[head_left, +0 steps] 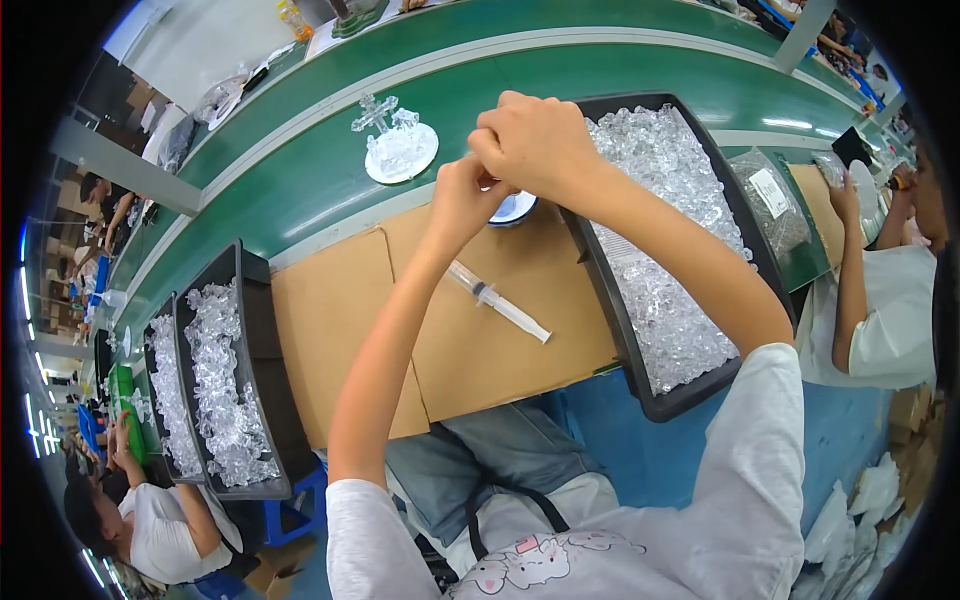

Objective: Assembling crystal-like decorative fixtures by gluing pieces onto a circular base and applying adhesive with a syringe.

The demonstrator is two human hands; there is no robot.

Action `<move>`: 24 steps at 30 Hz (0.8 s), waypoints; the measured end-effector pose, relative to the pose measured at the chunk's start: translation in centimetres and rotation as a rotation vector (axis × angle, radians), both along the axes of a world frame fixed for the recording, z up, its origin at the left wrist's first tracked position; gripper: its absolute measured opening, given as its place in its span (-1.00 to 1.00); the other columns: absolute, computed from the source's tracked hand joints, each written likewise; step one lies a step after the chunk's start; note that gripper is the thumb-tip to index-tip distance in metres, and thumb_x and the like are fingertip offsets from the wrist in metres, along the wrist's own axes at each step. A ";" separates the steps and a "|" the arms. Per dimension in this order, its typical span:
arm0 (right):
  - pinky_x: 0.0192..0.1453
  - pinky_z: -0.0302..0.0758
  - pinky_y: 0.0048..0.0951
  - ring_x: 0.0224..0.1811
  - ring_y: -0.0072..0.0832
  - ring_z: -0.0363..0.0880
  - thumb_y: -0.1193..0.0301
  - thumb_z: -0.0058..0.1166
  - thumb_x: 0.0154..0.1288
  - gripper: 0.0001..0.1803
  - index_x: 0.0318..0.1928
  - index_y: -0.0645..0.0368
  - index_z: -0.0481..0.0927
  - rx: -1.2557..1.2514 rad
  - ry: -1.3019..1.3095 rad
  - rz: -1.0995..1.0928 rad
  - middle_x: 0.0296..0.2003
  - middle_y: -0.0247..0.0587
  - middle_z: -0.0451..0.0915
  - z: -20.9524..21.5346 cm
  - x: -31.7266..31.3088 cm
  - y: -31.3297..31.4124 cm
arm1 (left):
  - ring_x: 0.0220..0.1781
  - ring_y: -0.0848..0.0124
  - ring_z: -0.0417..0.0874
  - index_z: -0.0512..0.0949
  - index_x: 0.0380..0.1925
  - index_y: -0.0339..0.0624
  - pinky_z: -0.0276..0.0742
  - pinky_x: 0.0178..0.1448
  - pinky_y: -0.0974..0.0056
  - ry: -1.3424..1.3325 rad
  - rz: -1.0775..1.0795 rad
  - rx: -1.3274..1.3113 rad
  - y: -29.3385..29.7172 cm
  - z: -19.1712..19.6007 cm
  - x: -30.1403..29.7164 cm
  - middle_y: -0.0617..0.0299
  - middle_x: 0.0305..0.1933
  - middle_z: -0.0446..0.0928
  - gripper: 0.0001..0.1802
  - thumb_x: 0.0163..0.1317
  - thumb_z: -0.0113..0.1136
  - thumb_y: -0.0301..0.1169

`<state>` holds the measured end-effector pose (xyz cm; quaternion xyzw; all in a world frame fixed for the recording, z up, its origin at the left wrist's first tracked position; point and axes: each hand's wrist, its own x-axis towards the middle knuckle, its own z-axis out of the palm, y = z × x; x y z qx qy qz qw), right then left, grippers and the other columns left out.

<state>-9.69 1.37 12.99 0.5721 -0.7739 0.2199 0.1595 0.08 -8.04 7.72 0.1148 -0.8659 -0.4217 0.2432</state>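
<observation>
Long green worktables with pale edging sweep across my remote feed, bowed by the lens. Blue floor below; blue stool, lower left. Pale pillar at left. Strip lights glow far left; cartons behind, I think, though blurred.

Counter shows green, cardboard brown, trays black, syringe clear and white; a cartoon print marks the pale grey shirt.

My green-topped workbench carries a brown cardboard sheet, where a clear plastic syringe lies and a round blue-and-white dish sits at the far side. Black rectangular plastic trays flank it; beyond lies a round white disc, and to my right a transparent bag.
</observation>
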 end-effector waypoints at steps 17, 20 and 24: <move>-0.67 0.26 -0.67 -0.78 -0.70 0.35 -0.07 -0.04 0.26 -0.45 -0.43 0.22 0.61 -0.006 -0.912 0.120 -0.80 -0.37 0.39 0.2 -0.6 1.6 | -0.30 0.32 0.69 0.59 -0.32 -0.38 0.62 -0.14 0.33 0.064 -0.006 0.114 0.4 -0.5 0.6 0.11 -0.34 0.64 -0.76 -0.06 0.34 -0.57; -0.69 0.22 -0.66 -0.79 -0.71 0.31 -0.04 0.00 0.24 -0.47 -0.48 0.22 0.62 -0.075 -0.947 0.138 -0.82 -0.40 0.35 -0.9 -1.0 1.7 | -0.28 0.33 0.69 0.60 -0.32 -0.38 0.61 -0.14 0.32 0.061 -0.013 0.099 0.3 -0.9 0.5 0.11 -0.32 0.64 -0.77 -0.04 0.34 -0.57; -0.69 0.19 -0.63 -0.79 -0.71 0.28 0.00 0.01 0.24 -0.50 -0.49 0.23 0.62 -0.163 -0.969 0.126 -0.81 -0.40 0.35 -1.6 -0.5 1.4 | -0.28 0.32 0.69 0.59 -0.31 -0.37 0.61 -0.13 0.31 0.048 -0.006 0.079 0.2 -0.9 0.6 0.09 -0.28 0.64 -0.76 -0.03 0.34 -0.55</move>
